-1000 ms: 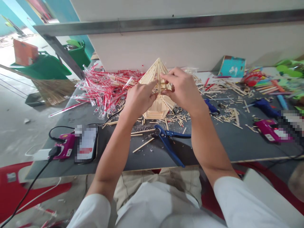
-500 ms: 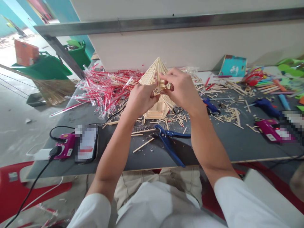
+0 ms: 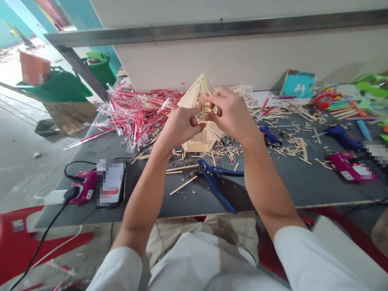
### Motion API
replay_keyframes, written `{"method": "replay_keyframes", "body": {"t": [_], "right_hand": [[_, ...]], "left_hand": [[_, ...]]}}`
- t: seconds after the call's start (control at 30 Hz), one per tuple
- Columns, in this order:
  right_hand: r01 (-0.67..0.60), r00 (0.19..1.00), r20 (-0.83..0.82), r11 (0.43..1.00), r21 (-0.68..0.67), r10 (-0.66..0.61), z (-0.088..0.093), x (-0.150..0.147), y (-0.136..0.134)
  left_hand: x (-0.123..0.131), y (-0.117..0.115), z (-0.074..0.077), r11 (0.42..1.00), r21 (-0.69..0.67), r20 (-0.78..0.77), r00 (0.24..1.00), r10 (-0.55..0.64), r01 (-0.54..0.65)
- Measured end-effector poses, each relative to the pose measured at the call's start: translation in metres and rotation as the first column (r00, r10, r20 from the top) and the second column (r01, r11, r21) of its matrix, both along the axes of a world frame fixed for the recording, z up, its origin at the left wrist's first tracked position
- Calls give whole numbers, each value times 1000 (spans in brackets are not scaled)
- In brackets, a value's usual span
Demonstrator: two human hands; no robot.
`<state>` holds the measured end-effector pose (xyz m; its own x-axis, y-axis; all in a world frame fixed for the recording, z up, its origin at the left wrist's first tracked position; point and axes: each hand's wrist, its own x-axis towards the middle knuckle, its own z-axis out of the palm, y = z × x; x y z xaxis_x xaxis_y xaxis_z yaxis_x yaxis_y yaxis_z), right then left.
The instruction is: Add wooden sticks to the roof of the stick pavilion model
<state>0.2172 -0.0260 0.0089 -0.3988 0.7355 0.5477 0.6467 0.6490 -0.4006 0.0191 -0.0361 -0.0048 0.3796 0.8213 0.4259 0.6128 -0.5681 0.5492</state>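
Note:
A model built of thin pale wooden sticks (image 3: 194, 91) stands on the grey table, with a pointed, ribbed roof and a many-sided base of stacked sticks (image 3: 198, 145). My left hand (image 3: 183, 123) is in front of its left side, fingers curled and thumb pointing right. From the right, my right hand (image 3: 232, 113) reaches in with thumb and fingertips pinched. Between the two sets of fingertips a short upright wooden stick (image 3: 203, 110) shows at the front of the roof. My fingers partly cover it, so where it touches the model is hidden.
Blue cutters (image 3: 215, 186) lie open near the front edge. Red-and-clear plastic wrappers (image 3: 133, 113) heap up at left. Loose stick offcuts (image 3: 297, 147) cover the right side, around a blue glue gun (image 3: 269, 135). A phone (image 3: 112, 184) lies by a purple power strip (image 3: 86, 186).
My left hand's thumb has shifted slightly and the hand has turned a little. My right hand stays almost where it was, at the front of the model.

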Motion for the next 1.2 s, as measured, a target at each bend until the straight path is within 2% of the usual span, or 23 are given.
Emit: {"method": "replay_keyframes", "body": {"t": [0.37,0.6,0.7,0.9,1.07,1.2], "right_hand": [[-13,1000,9,1000,14,13,1,-2,-1],[-35,999,9,999,-2,35,4,4,-1],[13,999,-39,1000,2,-13,6,6,-1],[171,950,-265,985,0,-165,-1,-3,4],[220,906,-364,975,-27,-215,-9,-10,12],[241,894,-379,970,-45,-239,-9,-13,17]], "left_hand": [[1,-1,0,1000,14,-13,1000,6,-6],[0,3,-3,988,99,-12,993,120,-119],[3,1,-3,977,120,-8,984,180,-178],[11,-1,-3,953,142,10,963,269,-268],[12,0,-5,963,84,73,965,251,-257],[11,1,-5,967,66,86,966,242,-248]]}}
